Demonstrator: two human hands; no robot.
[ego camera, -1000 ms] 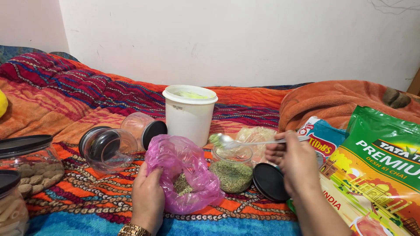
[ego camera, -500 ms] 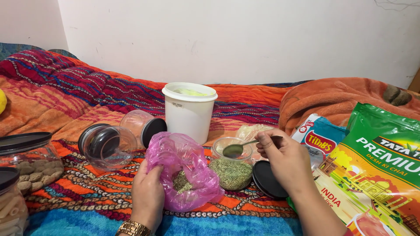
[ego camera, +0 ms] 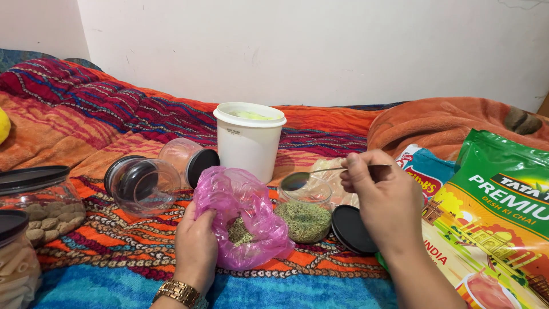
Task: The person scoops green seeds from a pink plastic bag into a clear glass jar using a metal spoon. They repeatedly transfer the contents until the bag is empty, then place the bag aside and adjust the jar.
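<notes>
My left hand (ego camera: 194,246) grips the side of a pink plastic bag (ego camera: 240,214) that holds green-brown seeds and lies open on the bedspread. My right hand (ego camera: 380,200) holds a metal spoon (ego camera: 297,181) by its handle, the bowl hovering just above the mouth of a small clear jar (ego camera: 304,214) partly filled with the same seeds. The spoon's bowl looks empty. A black round lid (ego camera: 350,230) lies flat just right of the jar, under my right hand.
A white tub (ego camera: 249,140) stands behind the bag. Two clear jars (ego camera: 146,183) with black lids lie on their sides at left. Jars of biscuits (ego camera: 43,209) and pasta (ego camera: 14,260) sit at far left. A big green packet (ego camera: 497,217) and a blue packet (ego camera: 426,171) lie at right.
The spoon came down from above the jar carrying seeds, tipped at the jar mouth, and now sits level and empty over it. My left hand kept its hold on the bag.
</notes>
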